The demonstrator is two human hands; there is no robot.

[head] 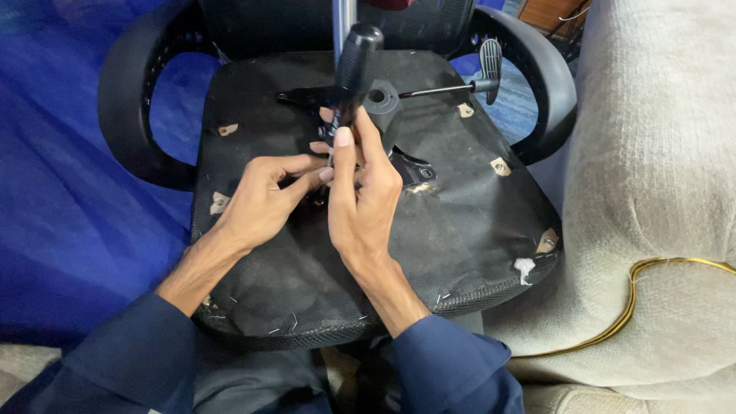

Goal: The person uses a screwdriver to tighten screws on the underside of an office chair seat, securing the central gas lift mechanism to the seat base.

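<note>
Hands meet on the upturned chair seat [460,222]: right hand [364,203] grips a black screwdriver [351,69], left hand [261,203] pinches its tip.

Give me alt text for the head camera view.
Two hands work on an upturned office chair seat: the right hand grips a black-handled screwdriver upright, the left hand steadies its tip. A beige sofa stands alongside.

Right hand [364,195] grips screwdriver [351,73]; left hand [261,201] steadies tip on upturned chair seat [460,222].

matt black cloth seat underside [460,230], glossy plastic screwdriver handle [354,65], rough beige fabric sofa [659,192].
</note>
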